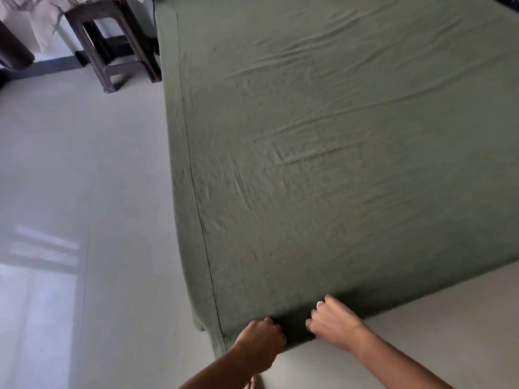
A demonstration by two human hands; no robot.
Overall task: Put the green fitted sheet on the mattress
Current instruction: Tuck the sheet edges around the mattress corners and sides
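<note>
The green fitted sheet [323, 153] lies spread over the whole top of the mattress, with light creases across it and a dark seam running down its left side. The mattress itself is hidden under the cloth. At the near edge, close to the near left corner, both hands hold the sheet's side flap. My left hand [259, 345] grips the fabric with its fingers curled under the edge. My right hand [331, 321], wearing rings, grips the same edge a little to the right, fingers tucked into the dark fold.
A pale tiled floor [84, 206] runs along the left and near sides of the bed. A dark plastic stool [112, 49] stands at the far left beside the bed's head, with patterned cloth [33, 12] draped above it. My bare toes [251, 384] show at the bottom edge.
</note>
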